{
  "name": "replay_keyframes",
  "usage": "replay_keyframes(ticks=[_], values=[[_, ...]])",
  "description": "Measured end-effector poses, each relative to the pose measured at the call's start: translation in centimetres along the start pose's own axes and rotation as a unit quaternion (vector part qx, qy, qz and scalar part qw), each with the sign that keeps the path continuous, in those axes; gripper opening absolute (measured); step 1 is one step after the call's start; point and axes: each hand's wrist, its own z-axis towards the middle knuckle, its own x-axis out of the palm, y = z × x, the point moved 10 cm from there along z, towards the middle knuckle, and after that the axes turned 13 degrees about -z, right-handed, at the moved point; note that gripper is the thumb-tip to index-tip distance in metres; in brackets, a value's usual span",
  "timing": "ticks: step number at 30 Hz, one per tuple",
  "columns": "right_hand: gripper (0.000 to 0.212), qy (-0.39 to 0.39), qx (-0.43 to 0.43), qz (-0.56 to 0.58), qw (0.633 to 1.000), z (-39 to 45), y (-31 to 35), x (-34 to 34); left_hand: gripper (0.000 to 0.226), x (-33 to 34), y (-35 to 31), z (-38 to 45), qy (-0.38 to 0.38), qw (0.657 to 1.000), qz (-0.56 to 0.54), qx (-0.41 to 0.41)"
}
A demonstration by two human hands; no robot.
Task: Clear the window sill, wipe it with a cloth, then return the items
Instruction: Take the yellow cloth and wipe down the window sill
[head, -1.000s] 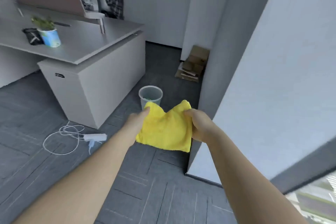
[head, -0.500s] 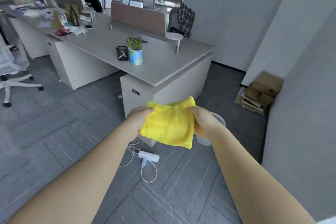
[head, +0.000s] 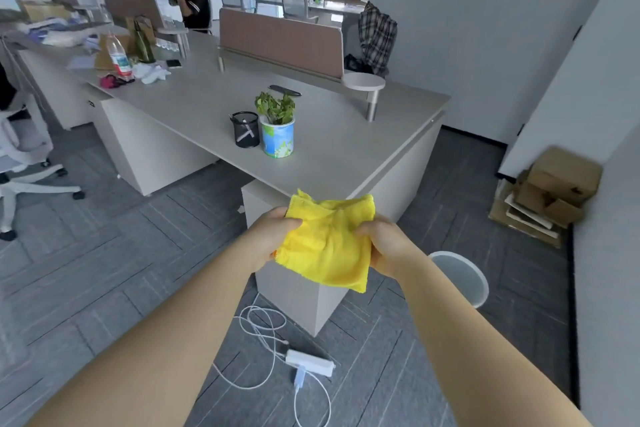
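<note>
A folded yellow cloth (head: 327, 243) hangs in front of me, pinched at its two upper edges. My left hand (head: 273, 232) grips its left side and my right hand (head: 384, 243) grips its right side. Beyond the cloth, on the grey desk (head: 346, 152), stand a small potted plant in a blue and white pot (head: 278, 132) and a black mesh pen holder (head: 246, 129) side by side. The window sill is not in view.
A white bin (head: 460, 277) stands on the floor right of my hands. A white power strip with cables (head: 308, 362) lies by the desk's cabinet. Cardboard boxes (head: 550, 191) are stacked against the right wall. A person (head: 190, 0) stands behind the far desk. An office chair (head: 24, 163) is at left.
My view has swung left and up, away from the wall, bringing the desk, plant and pen holder to the centre. Both hands still hold the cloth, which is now more bunched.
</note>
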Motion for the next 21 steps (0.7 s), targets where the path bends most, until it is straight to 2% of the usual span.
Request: replay_keyframes(ticks=[4,9,15,21], values=[[0.055,0.002,0.008,-0.018,1.0,6.3,1.7,0.7,0.03,-0.8,-1.3,6.8,0.027,0.999,0.019,-0.019],[0.06,-0.031,0.05,-0.024,0.998,13.9,1.7,1.3,0.028,-2.5,-1.3,15.6,0.038,0.997,0.046,-0.039],[0.06,-0.133,0.107,-0.004,0.985,22.9,0.7,1.1,0.034,-3.6,-1.0,27.3,0.112,0.985,0.108,-0.079],[0.057,-0.208,0.117,0.014,0.971,29.4,1.2,0.1,0.035,-2.4,-1.5,35.8,0.158,0.974,0.138,-0.087]])
